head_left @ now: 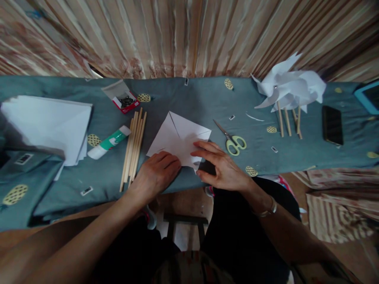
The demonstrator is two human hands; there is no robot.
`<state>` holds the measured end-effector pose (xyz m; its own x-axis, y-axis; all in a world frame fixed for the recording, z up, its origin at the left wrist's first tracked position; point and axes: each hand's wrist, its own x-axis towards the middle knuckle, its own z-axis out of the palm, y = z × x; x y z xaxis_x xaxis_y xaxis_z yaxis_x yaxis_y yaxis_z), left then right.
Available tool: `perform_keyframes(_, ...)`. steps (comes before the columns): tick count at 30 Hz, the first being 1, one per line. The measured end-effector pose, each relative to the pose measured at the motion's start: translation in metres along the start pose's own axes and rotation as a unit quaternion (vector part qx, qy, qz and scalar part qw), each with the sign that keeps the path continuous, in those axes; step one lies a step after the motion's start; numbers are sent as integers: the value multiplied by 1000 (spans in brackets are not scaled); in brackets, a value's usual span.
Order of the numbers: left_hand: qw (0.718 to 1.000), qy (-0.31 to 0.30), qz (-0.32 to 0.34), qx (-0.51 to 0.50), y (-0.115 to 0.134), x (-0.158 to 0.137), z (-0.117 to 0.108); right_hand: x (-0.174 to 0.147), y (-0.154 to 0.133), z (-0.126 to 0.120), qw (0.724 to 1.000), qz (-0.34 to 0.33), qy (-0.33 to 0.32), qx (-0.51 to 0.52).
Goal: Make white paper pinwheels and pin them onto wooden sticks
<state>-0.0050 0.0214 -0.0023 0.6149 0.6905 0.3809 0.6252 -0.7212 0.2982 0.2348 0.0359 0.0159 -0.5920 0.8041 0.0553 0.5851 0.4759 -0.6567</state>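
A white square sheet of paper, with slits running in from its corners, lies on the cloth-covered table in front of me. My left hand is closed at its lower left edge, fingers pressed together over the paper; the thumb is mostly hidden. At the lower right corner, my right hand has its fingers apart, fingertips touching the sheet and thumb near the slightly raised corner. Green-handled scissors lie just right of the sheet. To the left of it rest several wooden sticks in a bundle.
A glue stick, a stack of white paper and an open red box of small metal pieces are on the left. Paper pinwheels on sticks, a phone and a blue-edged device lie right. Curtains hang behind.
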Motion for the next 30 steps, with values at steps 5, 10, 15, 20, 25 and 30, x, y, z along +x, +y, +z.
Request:
perform_keyframes(5,999,12,-23,-30,0,2,1,7,0,5,994,25,33,103)
perform_keyframes(10,998,12,-44,-48,1,2,0,18,-1,15,981,65,88,162)
perform_keyframes(15,993,22,-76,-82,2,1,-1,31,-1,22,980,78,127,130)
perform_keyframes(20,995,23,-56,-81,0,-1,0,41,3,30,977,87,162,109)
perform_keyframes(25,994,33,-62,-79,0,0,2,48,0,33,978,80,171,85)
perform_keyframes(30,993,31,-75,-84,-1,2,3,50,-3,32,980,76,180,47)
